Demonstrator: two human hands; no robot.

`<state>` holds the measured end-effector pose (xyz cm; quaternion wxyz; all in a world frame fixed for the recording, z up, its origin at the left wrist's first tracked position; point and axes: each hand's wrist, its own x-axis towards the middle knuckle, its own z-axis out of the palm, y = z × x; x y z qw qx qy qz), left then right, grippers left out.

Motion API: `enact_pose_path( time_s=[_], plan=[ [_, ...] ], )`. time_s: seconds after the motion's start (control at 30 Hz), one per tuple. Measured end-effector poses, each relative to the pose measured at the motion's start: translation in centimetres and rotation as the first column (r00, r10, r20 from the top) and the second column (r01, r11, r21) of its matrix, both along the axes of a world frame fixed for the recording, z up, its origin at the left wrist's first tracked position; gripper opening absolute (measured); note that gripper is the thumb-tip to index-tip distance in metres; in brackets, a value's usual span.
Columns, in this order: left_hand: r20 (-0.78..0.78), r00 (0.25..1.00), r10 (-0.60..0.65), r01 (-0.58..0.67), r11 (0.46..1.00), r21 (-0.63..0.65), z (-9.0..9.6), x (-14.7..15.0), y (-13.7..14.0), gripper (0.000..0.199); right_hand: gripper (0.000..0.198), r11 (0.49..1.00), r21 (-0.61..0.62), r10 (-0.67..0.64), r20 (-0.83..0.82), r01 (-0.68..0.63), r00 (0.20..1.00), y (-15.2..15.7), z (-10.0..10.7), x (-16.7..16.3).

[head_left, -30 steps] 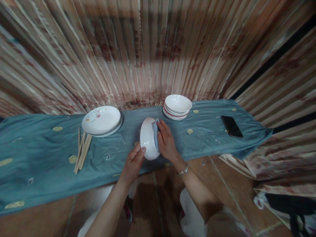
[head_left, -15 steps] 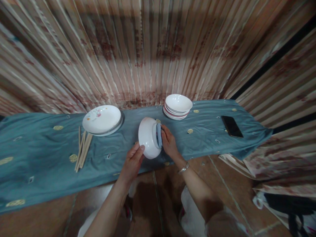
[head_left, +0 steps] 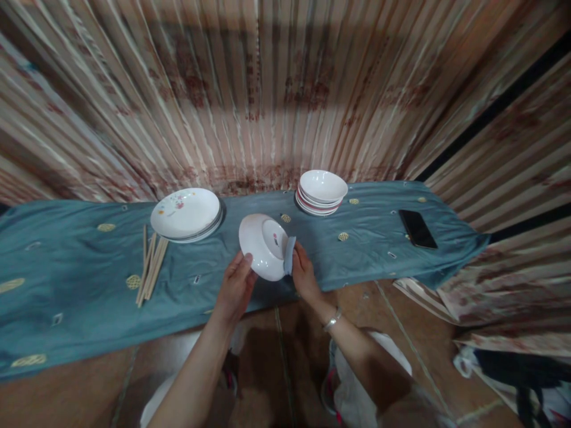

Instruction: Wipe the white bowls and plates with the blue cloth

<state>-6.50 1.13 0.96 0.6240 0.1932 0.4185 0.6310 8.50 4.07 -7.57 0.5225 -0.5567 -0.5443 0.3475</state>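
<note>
A white bowl [head_left: 257,242] is held tilted above the table's front part, its underside with a small printed mark facing me. My left hand [head_left: 237,283] grips the bowl's left lower rim, thumb on the outside. In my right hand [head_left: 304,271] is a light blue cloth or sponge [head_left: 289,255], pressed against the bowl's right side near the foot ring; I cannot tell which of the two it is. The fingers of my right hand are partly hidden behind it. A bracelet circles my right wrist.
Stacked white bowls [head_left: 323,187] stand behind and to the right. Stacked plates [head_left: 187,214] with a flower print lie at the left, beside several wooden chopsticks [head_left: 151,270]. A black phone [head_left: 418,229] lies far right on the teal tablecloth [head_left: 89,285]. Behind hangs a patterned curtain [head_left: 267,89].
The bowl has turned so its underside and mark now show, shifting slightly left. My right hand has moved the blue piece off the foot ring's middle toward the bowl's lower right side.
</note>
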Motion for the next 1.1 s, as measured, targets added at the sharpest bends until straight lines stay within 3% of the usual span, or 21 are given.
enact_pose_path(
  time_s=[0.17, 0.27, 0.37, 0.5, 0.7, 0.83, 1.1],
  plan=[
    [0.033, 0.998, 0.05, -0.051, 0.999, 0.014, -0.4, 0.1, 0.3, 0.029, 0.056, 0.999, 0.04, 0.02, 0.119, -0.025, 0.993, -2.5, 0.7, -1.2],
    [0.018, 0.998, 0.052, -0.053, 0.998, 0.023, -0.5, 0.2, 0.4, 0.027, 0.059, 0.985, 0.104, 0.099, 0.299, -0.135, 0.949, -4.1, 1.7, -1.5],
    [-0.024, 0.999, 0.027, -0.027, 0.999, 0.017, -0.5, 0.3, 0.5, 0.03, 0.065, 0.937, 0.224, 0.129, 0.487, -0.266, 0.864, -5.1, 2.8, -1.6],
    [-0.065, 0.998, -0.012, 0.017, 0.997, 0.078, -0.3, 0.7, 0.5, 0.038, 0.078, 0.866, 0.341, 0.046, 0.675, -0.366, 0.737, -5.1, 3.5, -1.6],
    [-0.056, 0.998, -0.033, 0.039, 0.993, 0.113, 0.1, 1.4, 0.3, 0.042, 0.078, 0.876, 0.358, -0.089, 0.779, -0.324, 0.621, -4.1, 3.9, -1.3],
    [-0.068, 0.996, -0.065, 0.073, 0.991, 0.109, 0.0, 1.5, 0.2, 0.043, 0.077, 0.892, 0.337, -0.084, 0.779, -0.301, 0.622, -3.5, 4.2, -0.6],
    [-0.077, 0.99, -0.121, 0.132, 0.978, 0.16, -0.2, 2.4, -0.1, 0.041, 0.057, 0.924, 0.333, -0.103, 0.694, -0.191, 0.712, -1.4, 4.7, 1.8]
  ],
)
